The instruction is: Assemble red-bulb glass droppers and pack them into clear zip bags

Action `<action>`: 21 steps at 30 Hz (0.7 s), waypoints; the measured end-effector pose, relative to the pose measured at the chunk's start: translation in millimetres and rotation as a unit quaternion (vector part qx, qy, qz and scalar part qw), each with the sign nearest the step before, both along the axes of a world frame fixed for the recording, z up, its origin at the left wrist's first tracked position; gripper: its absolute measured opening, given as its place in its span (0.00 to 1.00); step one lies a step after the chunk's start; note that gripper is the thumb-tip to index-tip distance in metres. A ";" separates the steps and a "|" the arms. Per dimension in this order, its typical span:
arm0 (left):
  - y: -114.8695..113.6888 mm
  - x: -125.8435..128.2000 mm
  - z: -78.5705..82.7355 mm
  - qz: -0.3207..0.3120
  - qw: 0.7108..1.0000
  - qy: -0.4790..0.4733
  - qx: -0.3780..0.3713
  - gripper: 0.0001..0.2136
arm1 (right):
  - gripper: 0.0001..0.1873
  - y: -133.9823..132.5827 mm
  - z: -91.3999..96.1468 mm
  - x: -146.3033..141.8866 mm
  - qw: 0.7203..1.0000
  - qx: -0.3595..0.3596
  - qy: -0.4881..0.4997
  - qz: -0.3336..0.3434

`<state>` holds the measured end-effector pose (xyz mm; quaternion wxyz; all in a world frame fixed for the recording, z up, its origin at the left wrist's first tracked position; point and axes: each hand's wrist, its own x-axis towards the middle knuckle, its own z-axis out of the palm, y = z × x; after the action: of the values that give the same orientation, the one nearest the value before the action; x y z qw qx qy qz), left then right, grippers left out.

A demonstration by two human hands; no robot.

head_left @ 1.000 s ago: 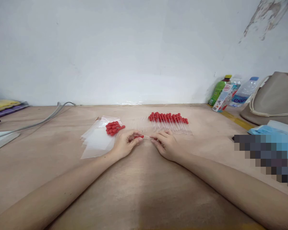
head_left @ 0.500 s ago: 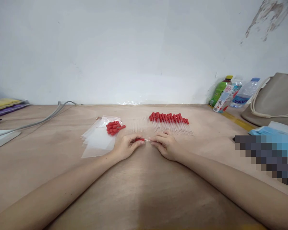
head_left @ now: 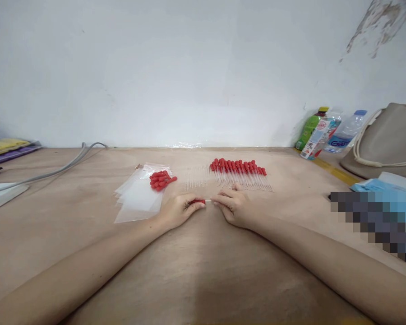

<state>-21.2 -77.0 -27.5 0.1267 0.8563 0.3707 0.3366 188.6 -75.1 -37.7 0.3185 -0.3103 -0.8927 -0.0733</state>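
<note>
The left hand (head_left: 177,210) pinches a small red rubber bulb (head_left: 199,201) and the right hand (head_left: 233,205) a thin clear tube (head_left: 209,201), end to end, apparently to keep them aligned. Just beyond the grip lies a row of red-capped clear droppers (head_left: 238,170); to its left, within easy reach, loose red bulbs (head_left: 160,179) rest on clear plastic bags (head_left: 135,201).

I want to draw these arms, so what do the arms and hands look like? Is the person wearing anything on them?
Both are bare. The left hand and right hand have no gloves, and I see no rings. The left forearm and right forearm show no sleeves, watch or bracelet.
</note>
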 end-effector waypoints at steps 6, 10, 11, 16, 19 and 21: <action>4.4 -1.0 -3.2 0.018 0.999 -0.030 -0.021 0.09 | 0.13 3.3 0.2 3.0 0.999 -0.026 0.015 0.014; 6.6 -2.5 -3.8 0.018 0.994 -0.071 -0.077 0.15 | 0.10 5.2 2.4 7.6 0.995 -0.062 0.070 0.032; 6.6 -2.8 -3.8 0.018 0.993 -0.075 -0.086 0.16 | 0.09 5.1 3.1 8.0 0.994 -0.066 0.076 0.033; 6.3 -3.5 -5.3 0.010 0.994 -0.077 -0.082 0.17 | 0.08 3.6 2.5 5.2 0.996 -0.037 0.070 0.035; 5.9 -3.1 -7.2 0.006 0.994 -0.083 -0.070 0.16 | 0.08 3.6 0.2 3.6 0.996 -0.024 0.072 0.034; 4.9 -2.2 -8.0 0.000 0.994 -0.087 -0.073 0.16 | 0.08 3.7 -0.4 3.4 0.997 -0.017 0.068 0.039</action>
<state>-23.3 -72.1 -35.5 0.2203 0.8122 0.3819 0.3821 192.0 -71.3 -38.1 0.3757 -0.2852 -0.8814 -0.0245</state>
